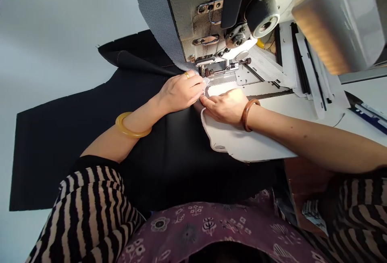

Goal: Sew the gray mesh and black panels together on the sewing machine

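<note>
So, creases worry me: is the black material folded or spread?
Mostly spread: the black material lies flat, but folds up beyond the left hand.

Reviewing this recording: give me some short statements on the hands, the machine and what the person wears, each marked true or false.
1. The left hand rests on black material. True.
2. The sewing machine is far from both hands. False: both are close to it.
3. The right hand is near white edging. True.
4. The sleeves are plain white. False: they are striped.
5. A yellow bangle is worn on the left arm. True.
</note>
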Motion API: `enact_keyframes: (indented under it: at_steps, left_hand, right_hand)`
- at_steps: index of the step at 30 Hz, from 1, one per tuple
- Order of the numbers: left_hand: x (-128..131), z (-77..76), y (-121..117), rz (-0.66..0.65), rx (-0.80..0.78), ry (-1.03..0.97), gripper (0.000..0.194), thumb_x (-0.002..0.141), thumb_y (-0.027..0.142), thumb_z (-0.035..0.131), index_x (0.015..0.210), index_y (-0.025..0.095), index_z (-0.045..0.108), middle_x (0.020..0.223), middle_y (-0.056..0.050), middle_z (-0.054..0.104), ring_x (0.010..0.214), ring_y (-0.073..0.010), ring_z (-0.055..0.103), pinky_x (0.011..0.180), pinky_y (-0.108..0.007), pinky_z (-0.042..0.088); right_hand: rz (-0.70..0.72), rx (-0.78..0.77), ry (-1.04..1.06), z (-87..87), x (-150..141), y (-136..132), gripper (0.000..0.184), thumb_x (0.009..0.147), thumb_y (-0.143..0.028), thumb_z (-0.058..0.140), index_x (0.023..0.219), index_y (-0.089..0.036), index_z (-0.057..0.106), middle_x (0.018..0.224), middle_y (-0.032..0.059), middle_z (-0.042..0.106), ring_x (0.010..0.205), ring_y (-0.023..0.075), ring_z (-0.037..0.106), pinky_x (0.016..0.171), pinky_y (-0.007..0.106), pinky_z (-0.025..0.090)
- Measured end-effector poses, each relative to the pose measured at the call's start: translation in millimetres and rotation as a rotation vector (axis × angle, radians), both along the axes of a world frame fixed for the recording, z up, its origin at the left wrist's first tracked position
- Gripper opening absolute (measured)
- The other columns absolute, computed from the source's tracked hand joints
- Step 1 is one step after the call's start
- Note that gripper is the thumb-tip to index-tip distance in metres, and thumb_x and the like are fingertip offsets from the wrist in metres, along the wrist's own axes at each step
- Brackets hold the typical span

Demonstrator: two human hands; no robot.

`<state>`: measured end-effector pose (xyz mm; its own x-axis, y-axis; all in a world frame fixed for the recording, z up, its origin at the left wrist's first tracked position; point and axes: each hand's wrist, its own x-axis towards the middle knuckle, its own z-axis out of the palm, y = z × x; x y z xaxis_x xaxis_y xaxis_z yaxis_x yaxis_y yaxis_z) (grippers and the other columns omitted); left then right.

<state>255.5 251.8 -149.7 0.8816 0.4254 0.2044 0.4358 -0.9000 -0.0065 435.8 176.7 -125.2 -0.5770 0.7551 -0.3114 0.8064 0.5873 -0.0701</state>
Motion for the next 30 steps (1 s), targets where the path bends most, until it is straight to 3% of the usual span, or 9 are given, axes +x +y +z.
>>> enact_keyframes:
  at_steps: [3,6,13,22,27,30]
  left_hand:
    - [2.3,3.0,-7.1,0.026,-0.002,0.013,0.035,0.100,0.024,0.036,0.095,0.016,0.070,0.094,-0.010,0.069,0.091,-0.0221,0.063,0.073,-0.032,0.050]
    - [6.9,9.0,-20.8,0.137,-0.031,0.040,0.033,0.098,0.022,0.037,0.095,0.018,0.070,0.091,-0.010,0.069,0.089,-0.0222,0.063,0.068,-0.030,0.049]
    - [13.5,12.3,-35.5,0.362,-0.074,0.068,0.029,0.096,0.019,0.042,0.101,0.019,0.070,0.106,-0.009,0.070,0.094,-0.0223,0.061,0.076,-0.031,0.048]
    - [8.7,10.2,-27.5,0.252,0.113,0.051,0.025,0.096,0.017,0.044,0.087,0.019,0.067,0.101,-0.005,0.072,0.083,-0.0177,0.060,0.073,-0.031,0.045]
    - [8.6,13.7,-25.6,0.290,0.004,0.106,0.024,0.097,0.018,0.042,0.087,0.020,0.065,0.104,-0.007,0.071,0.086,-0.0190,0.061,0.076,-0.034,0.046]
    - [8.7,16.0,-24.6,0.313,-0.081,0.118,0.022,0.097,0.019,0.044,0.091,0.020,0.065,0.106,-0.008,0.070,0.094,-0.0214,0.063,0.083,-0.035,0.047]
  right_hand:
    - [0.004,0.008,-0.028,0.0,-1.1,-0.3,0.051,0.100,-0.025,0.022,0.140,-0.007,0.049,0.098,0.0168,0.071,0.082,0.0263,0.066,0.061,0.035,0.040]
    - [0.029,0.008,-0.057,0.5,-0.7,-1.3,0.050,0.100,-0.021,0.021,0.140,-0.007,0.048,0.098,0.0164,0.071,0.084,0.0262,0.067,0.064,0.035,0.042]
    - [0.066,0.011,-0.030,0.6,3.6,-1.8,0.048,0.102,-0.022,0.018,0.133,-0.011,0.054,0.102,0.0153,0.071,0.089,0.0262,0.067,0.069,0.037,0.045]
    - [0.061,-0.007,0.055,2.2,7.0,0.7,0.050,0.103,-0.027,0.018,0.135,-0.010,0.053,0.104,0.0150,0.071,0.092,0.0273,0.066,0.071,0.038,0.043]
    - [0.037,-0.047,0.062,7.3,10.8,1.4,0.051,0.101,-0.032,0.023,0.137,-0.014,0.054,0.108,0.0149,0.072,0.092,0.0293,0.067,0.070,0.039,0.044]
    - [-0.045,0.006,0.112,7.5,16.6,3.7,0.049,0.099,-0.035,0.028,0.132,-0.018,0.059,0.111,0.0124,0.072,0.094,0.0307,0.067,0.069,0.039,0.043]
